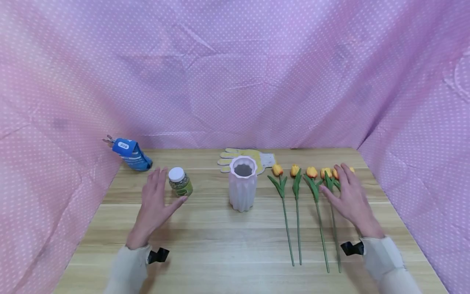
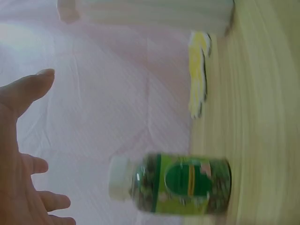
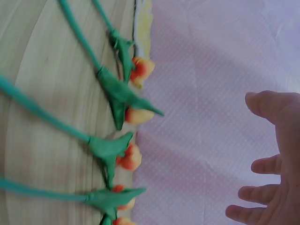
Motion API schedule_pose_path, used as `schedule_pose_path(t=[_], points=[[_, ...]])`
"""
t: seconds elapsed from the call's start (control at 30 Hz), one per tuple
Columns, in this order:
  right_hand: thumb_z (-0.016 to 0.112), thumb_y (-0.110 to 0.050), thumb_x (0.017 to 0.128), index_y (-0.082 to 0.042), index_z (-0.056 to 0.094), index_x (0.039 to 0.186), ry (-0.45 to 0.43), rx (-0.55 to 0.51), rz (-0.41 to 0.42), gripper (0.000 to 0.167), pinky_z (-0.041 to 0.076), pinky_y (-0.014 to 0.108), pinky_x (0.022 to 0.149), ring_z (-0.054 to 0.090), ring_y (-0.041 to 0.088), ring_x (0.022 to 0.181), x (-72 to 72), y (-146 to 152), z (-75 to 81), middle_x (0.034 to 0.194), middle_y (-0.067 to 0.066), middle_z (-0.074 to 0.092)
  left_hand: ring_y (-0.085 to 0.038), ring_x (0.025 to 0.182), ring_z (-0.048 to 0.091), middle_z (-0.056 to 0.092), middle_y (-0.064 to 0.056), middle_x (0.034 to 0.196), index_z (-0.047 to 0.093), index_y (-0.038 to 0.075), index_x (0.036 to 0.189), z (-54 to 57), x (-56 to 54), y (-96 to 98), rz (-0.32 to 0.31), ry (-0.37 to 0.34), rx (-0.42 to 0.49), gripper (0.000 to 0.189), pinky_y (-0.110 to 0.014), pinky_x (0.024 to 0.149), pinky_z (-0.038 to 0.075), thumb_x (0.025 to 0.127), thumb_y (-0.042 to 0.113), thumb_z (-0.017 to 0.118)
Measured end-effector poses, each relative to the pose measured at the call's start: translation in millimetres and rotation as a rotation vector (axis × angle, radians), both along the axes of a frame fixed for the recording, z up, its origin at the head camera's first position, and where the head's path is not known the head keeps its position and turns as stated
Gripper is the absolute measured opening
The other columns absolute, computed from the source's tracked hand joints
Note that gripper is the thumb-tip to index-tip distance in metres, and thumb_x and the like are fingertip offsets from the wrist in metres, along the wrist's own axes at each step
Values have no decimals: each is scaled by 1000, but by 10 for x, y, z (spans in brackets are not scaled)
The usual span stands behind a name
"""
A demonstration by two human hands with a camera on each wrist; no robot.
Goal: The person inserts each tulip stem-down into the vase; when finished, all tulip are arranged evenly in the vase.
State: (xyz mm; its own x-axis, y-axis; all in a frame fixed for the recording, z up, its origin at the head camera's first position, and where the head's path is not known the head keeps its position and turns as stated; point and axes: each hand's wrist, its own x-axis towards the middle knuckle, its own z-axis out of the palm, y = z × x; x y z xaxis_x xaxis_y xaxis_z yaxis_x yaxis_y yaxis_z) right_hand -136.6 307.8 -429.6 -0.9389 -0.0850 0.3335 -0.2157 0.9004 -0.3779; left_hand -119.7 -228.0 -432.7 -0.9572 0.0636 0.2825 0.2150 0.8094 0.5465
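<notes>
The left hand (image 1: pixel 156 210), fingers spread, hovers left of the pale pink vase (image 1: pixel 242 192), near but apart from a white-lidded jar (image 1: pixel 183 187). The right hand (image 1: pixel 352 202), also spread, hangs above the rightmost of the orange-yellow tulips (image 1: pixel 281 188), which lie in a row right of the vase. The jar stands upright left of the vase. A yellow-and-white glove (image 1: pixel 265 162) lies behind the vase, a blue bag (image 1: pixel 134 157) far to its left.
</notes>
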Motion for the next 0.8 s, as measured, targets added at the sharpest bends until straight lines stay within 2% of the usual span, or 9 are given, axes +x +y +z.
schedule_pose_path(t=[0.17,0.33,0.47,0.63,0.7,0.8], points=[[67,-37,96,7,35,148,-1,-43,11,75,38,75,100,39,57,133,32,-146,19,150,36,37,-49,152,13,17,-27,165,18,10,160,34,-15,195,-36,28,112,100,-73,119,15,83,30,79],[68,-32,95,6,38,146,-23,-104,16,70,39,72,101,42,54,132,47,-301,0,147,34,41,-45,153,19,22,-22,165,19,12,160,29,-68,417,-83,57,243,101,-71,119,20,81,26,80],[68,-30,96,7,39,146,-43,-138,19,69,42,70,100,48,53,125,41,-417,-57,146,35,41,-42,153,20,21,-19,167,18,14,161,19,-117,605,-118,40,329,102,-67,122,20,81,27,80],[66,-30,97,6,37,148,-99,-194,20,69,56,57,80,60,47,104,27,-526,-144,147,34,41,-40,154,22,22,-16,167,19,15,161,-4,-182,827,-155,0,409,102,-65,123,20,80,27,81],[66,-29,97,6,37,148,-117,-211,25,68,56,48,71,62,44,100,21,-570,-176,145,34,43,-40,153,24,24,-17,166,20,13,160,-20,-203,907,-170,-7,425,102,-64,123,20,80,28,81],[66,-30,98,7,38,147,-142,-220,25,68,57,42,69,62,41,102,12,-633,-219,140,33,47,-41,152,25,26,-18,165,22,10,159,-45,-232,1015,-203,-9,463,102,-64,123,20,79,29,82]])
